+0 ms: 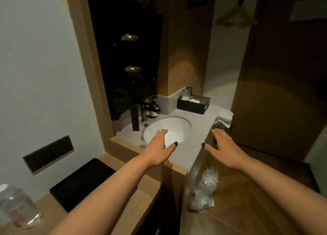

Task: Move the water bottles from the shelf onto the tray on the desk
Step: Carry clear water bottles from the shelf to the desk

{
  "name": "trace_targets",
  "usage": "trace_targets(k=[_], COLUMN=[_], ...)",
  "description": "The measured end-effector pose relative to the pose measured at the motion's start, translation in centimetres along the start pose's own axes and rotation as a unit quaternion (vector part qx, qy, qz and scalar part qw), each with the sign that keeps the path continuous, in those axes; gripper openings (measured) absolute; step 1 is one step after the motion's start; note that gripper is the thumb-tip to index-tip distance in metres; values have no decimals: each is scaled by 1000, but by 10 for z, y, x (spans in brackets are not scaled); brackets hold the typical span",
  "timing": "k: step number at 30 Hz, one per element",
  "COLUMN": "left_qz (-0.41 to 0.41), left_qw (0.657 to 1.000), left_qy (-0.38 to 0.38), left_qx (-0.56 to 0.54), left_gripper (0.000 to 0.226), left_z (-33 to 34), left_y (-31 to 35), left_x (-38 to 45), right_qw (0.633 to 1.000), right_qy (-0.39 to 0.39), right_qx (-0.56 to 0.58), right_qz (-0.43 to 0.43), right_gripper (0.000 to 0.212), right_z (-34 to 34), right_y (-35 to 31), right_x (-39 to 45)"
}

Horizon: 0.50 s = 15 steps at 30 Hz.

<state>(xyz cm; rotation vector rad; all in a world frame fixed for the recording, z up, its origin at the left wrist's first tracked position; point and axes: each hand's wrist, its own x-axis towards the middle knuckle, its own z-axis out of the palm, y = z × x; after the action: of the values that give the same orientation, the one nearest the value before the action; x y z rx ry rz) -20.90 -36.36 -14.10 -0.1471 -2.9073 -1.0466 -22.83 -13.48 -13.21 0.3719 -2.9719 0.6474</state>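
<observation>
A black tray (83, 183) lies flat on the wooden desk (139, 192) at the lower left, with nothing on it. A clear water bottle (19, 208) with a white cap stands on the desk at the far lower left corner. My left hand (159, 148) is stretched out over the front rim of the white sink, fingers apart, holding nothing. My right hand (223, 146) reaches forward at the right end of the counter, fingers apart and empty. No shelf with bottles is in sight.
A white sink (177, 128) is set in a grey counter (198, 139), with a dark tap and soap bottle (153, 109) behind it. A black box (193, 103) with glasses stands at the back. White towels (224, 118) hang right. A plastic bag (203, 188) hangs below.
</observation>
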Motion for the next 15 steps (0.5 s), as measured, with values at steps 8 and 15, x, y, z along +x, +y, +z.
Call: trace_targets(k=[8, 15], left_qz=[30, 59], left_qw=[999, 996], left_qy=[-25, -60], left_qx=[-22, -26], left_gripper=[69, 66], left_z=[74, 113], left_y=[73, 104], left_x=[31, 77], right_qw=[999, 996], right_qy=[6, 22], right_qx=[-8, 11], right_qz=[42, 88], right_gripper=[73, 72], right_z=[-44, -56], right_y=[86, 143], right_x=[-34, -24])
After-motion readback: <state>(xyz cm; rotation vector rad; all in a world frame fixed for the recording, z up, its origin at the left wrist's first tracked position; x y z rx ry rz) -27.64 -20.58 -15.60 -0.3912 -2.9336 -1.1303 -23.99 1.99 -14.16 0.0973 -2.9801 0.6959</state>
